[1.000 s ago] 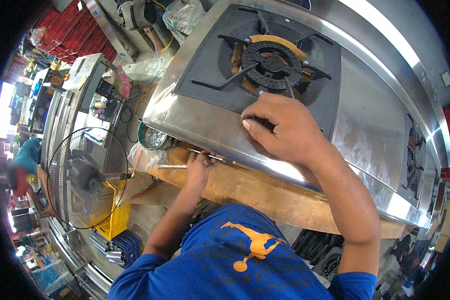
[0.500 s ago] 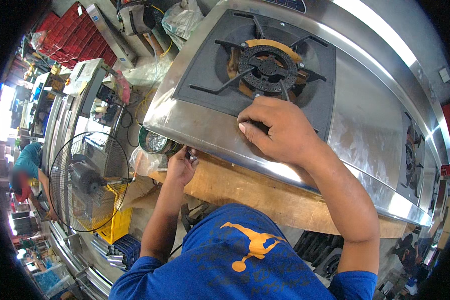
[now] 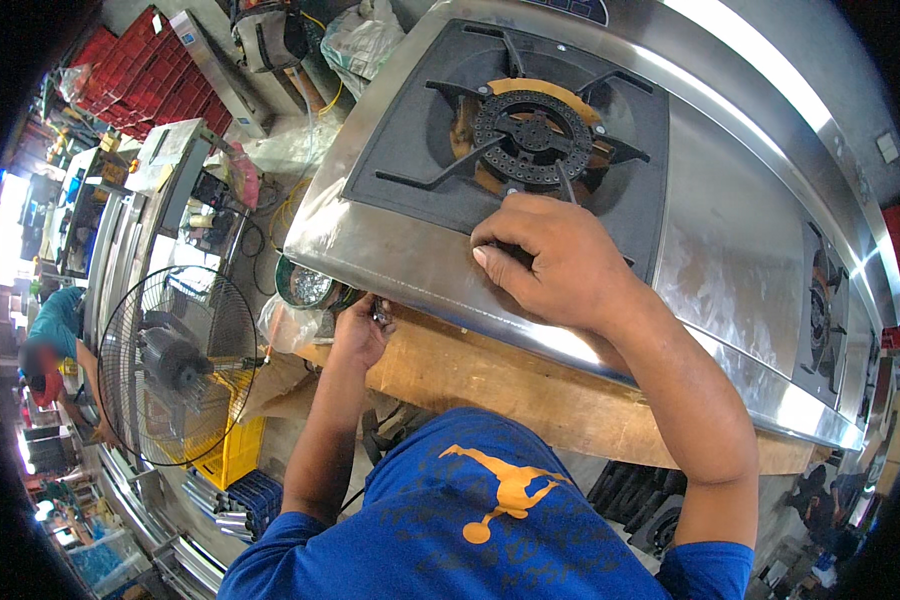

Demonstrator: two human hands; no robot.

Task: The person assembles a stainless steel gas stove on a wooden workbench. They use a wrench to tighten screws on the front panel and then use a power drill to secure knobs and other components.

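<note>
A stainless-steel gas stove (image 3: 740,220) lies in front of me, with a black burner (image 3: 532,138) set in a dark square panel. My right hand (image 3: 560,262) rests by the front edge of that panel, below the burner. Its fingers are curled toward the thumb in a loose fist, and nothing shows in them. Just under the stove's front left edge, my left hand (image 3: 360,335) is closed, palm up, around a small shiny metal piece (image 3: 381,313). Beside it stands a green-rimmed bowl (image 3: 286,280) of small shiny metal parts, partly behind the stove corner.
Brown board (image 3: 470,370) covers the bench front under the stove. To the left stand a black-caged fan (image 3: 175,365), a yellow crate (image 3: 235,450) and stacked red crates (image 3: 150,75). Another person (image 3: 58,330) bends over at the far left. A second burner (image 3: 822,305) sits at right.
Both hands stay nearly in place; the left fingers shift slightly around the small metal piece. The whole view has slid a few pixels.
</note>
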